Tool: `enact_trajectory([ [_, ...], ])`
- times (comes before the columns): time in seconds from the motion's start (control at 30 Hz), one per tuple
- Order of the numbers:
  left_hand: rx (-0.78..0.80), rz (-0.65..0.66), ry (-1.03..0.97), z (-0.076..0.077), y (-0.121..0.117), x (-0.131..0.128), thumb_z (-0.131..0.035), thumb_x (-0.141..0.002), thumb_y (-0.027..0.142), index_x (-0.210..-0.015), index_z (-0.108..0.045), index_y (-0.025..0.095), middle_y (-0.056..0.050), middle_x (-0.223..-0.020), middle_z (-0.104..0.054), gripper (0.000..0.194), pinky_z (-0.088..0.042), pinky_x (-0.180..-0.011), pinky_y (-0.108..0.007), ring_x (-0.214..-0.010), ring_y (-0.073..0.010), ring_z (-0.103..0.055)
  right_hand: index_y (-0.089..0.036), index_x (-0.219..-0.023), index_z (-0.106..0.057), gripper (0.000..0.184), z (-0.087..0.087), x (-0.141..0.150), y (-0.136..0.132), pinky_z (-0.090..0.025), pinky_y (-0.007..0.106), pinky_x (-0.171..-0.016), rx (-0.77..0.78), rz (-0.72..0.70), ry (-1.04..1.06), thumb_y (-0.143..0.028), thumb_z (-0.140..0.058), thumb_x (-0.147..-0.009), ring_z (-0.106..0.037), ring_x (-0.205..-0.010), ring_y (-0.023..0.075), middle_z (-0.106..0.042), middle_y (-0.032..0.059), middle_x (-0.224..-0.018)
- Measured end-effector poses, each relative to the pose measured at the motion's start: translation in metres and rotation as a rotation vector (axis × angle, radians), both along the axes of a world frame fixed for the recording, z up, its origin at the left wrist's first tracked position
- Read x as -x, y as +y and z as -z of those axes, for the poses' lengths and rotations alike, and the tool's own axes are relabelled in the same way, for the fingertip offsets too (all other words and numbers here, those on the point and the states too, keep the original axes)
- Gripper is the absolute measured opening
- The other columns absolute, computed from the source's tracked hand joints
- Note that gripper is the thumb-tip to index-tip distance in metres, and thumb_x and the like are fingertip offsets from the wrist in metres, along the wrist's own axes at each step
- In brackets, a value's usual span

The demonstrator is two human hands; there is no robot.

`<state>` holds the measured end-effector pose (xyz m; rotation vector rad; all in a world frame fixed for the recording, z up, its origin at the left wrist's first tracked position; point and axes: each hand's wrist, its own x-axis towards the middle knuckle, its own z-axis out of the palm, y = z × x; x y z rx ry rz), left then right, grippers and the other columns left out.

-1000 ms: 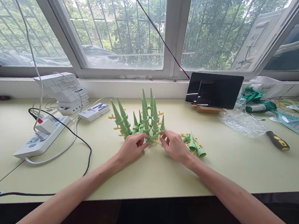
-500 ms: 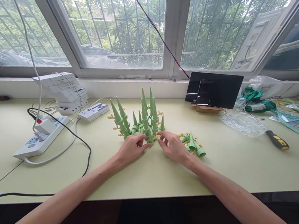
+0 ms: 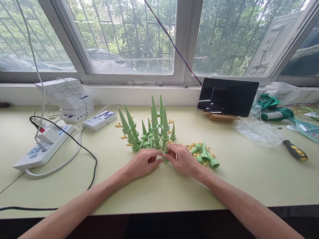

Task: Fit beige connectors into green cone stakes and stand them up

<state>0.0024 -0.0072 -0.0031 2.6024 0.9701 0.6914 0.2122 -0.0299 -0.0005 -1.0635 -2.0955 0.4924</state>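
Observation:
A single green plastic watering spike [image 3: 166,159] stands upright on the table, held between my two hands. My left hand [image 3: 143,161] closes on it from the left with thumb and fingertips. From the right, my right hand [image 3: 182,158] pinches it, its fingers partly covering the cone. Just behind stands a cluster of green spikes [image 3: 154,128], some stacked in columns, with small yellow valves [image 3: 124,136] sticking out sideways. Right of my right hand lies a loose pile of green spikes [image 3: 204,153] mixed with yellow valves.
A white power strip [image 3: 49,149] with cables and a small white box [image 3: 100,120] lie on the left. A tablet [image 3: 233,97] with a phone before it leans at the back. Plastic wrap [image 3: 260,133] and a black-yellow screwdriver [image 3: 295,150] are on the right.
Both hands have come closer together, and the small spike has moved slightly right and toward me, out from the cluster's front. My right hand now grips it too.

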Motion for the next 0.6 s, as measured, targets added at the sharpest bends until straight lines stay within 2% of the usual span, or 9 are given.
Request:
enact_trajectory([
  [0.1,-0.003,0.023,-0.015,-0.001,-0.001,0.0,-0.054,-0.092,0.025,-0.096,-0.071,0.019,0.002,-0.062,-0.054,0.019,-0.034,-0.054,-0.023,-0.052,-0.0096,-0.04,-0.019,-0.071,-0.048,0.026,0.001,0.0,0.0,-0.037,0.025,-0.059,-0.046,0.008,-0.013,-0.028,-0.052,-0.095,-0.045,-0.061,0.0129,-0.052,-0.0006,-0.068],
  [0.2,-0.02,-0.009,-0.084,-0.002,-0.002,0.0,-0.052,-0.094,0.027,-0.094,-0.071,0.019,0.001,-0.063,-0.058,0.02,-0.035,-0.053,-0.022,-0.051,-0.009,-0.041,-0.02,-0.071,-0.047,0.025,-0.005,-0.005,-0.003,-0.037,0.025,-0.057,-0.111,0.036,0.039,-0.028,-0.05,-0.095,-0.043,-0.058,0.0124,-0.051,-0.0003,-0.068],
  [0.27,-0.037,-0.033,-0.116,-0.001,-0.002,0.001,-0.051,-0.094,0.027,-0.088,-0.07,0.018,0.0,-0.062,-0.059,0.023,-0.035,-0.052,-0.022,-0.05,-0.0089,-0.041,-0.02,-0.074,-0.05,0.023,-0.016,-0.013,-0.005,-0.04,0.025,-0.057,-0.175,0.1,0.089,-0.029,-0.048,-0.096,-0.044,-0.058,0.0128,-0.055,0.0017,-0.071],
  [0.4,-0.042,-0.039,-0.124,0.001,-0.002,0.001,-0.049,-0.095,0.027,-0.082,-0.069,0.017,0.0,-0.061,-0.059,0.026,-0.035,-0.052,-0.023,-0.051,-0.0093,-0.041,-0.018,-0.087,-0.058,0.021,-0.05,-0.034,0.004,-0.045,0.027,-0.063,-0.286,0.312,0.175,-0.034,-0.048,-0.096,-0.053,-0.064,0.0144,-0.064,0.007,-0.084],
  [0.5,-0.028,-0.011,-0.106,0.002,-0.002,0.001,-0.048,-0.095,0.026,-0.081,-0.068,0.016,0.0,-0.062,-0.058,0.027,-0.035,-0.053,-0.022,-0.052,-0.0093,-0.042,-0.016,-0.09,-0.06,0.023,-0.071,-0.046,0.027,-0.045,0.026,-0.064,-0.273,0.354,0.182,-0.035,-0.049,-0.096,-0.058,-0.067,0.0155,-0.065,0.0068,-0.08],
  [0.6,-0.031,0.018,-0.099,0.001,-0.001,0.001,-0.048,-0.095,0.026,-0.08,-0.068,0.017,0.0,-0.059,-0.056,0.027,-0.035,-0.052,-0.023,-0.051,-0.0092,-0.041,-0.015,-0.088,-0.06,0.025,-0.08,-0.05,0.053,-0.043,0.025,-0.063,-0.243,0.328,0.158,-0.036,-0.049,-0.095,-0.058,-0.067,0.0147,-0.066,0.0067,-0.08],
])
